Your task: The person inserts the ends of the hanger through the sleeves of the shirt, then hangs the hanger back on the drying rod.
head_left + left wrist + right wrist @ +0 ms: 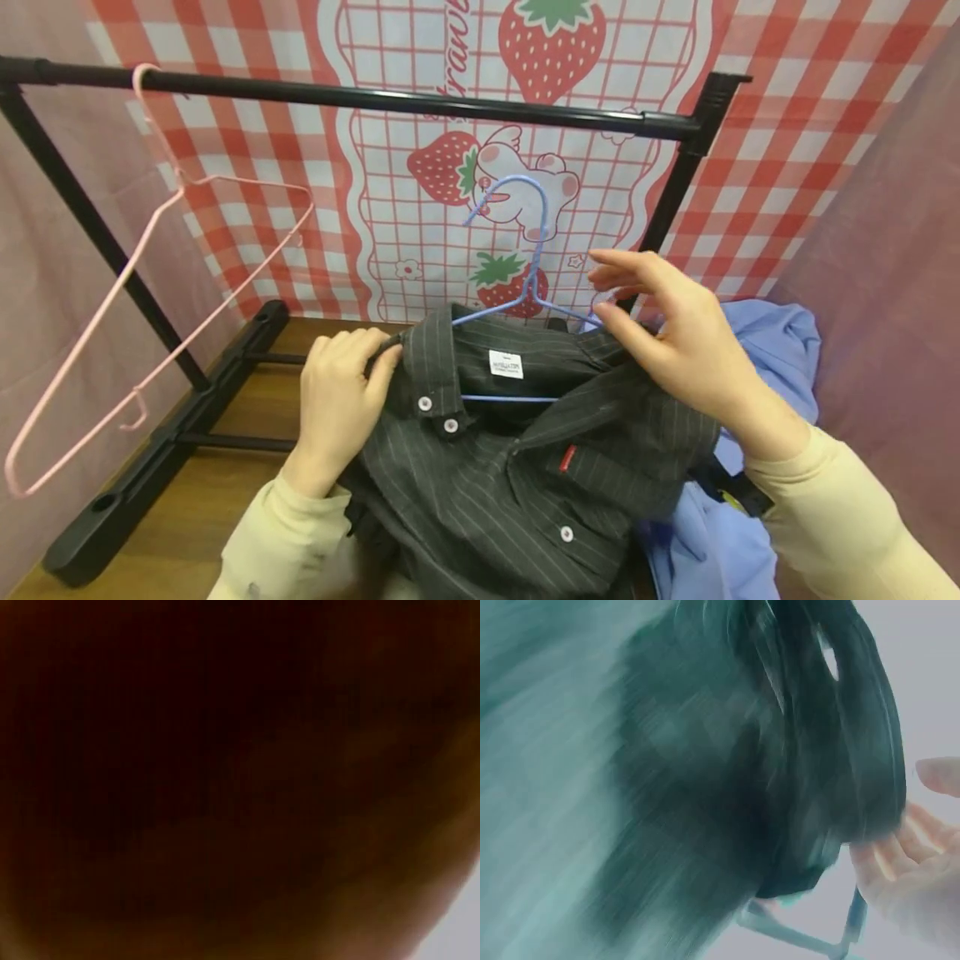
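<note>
In the head view, the left grip (341, 400) pinched the dark pinstriped cloth shirt (480, 492) beside its collar (431, 358); the right grip (678, 342) was spread. The left wrist view was nearly black.

dark pinstriped shirt (495, 479), white buttons, small red tab, rumpled, collar side pinched in left fingers (360, 343), body draped below; blue wire hanger (532, 287) inside its neck, hook up, between left and right fingers (637, 265).
</note>
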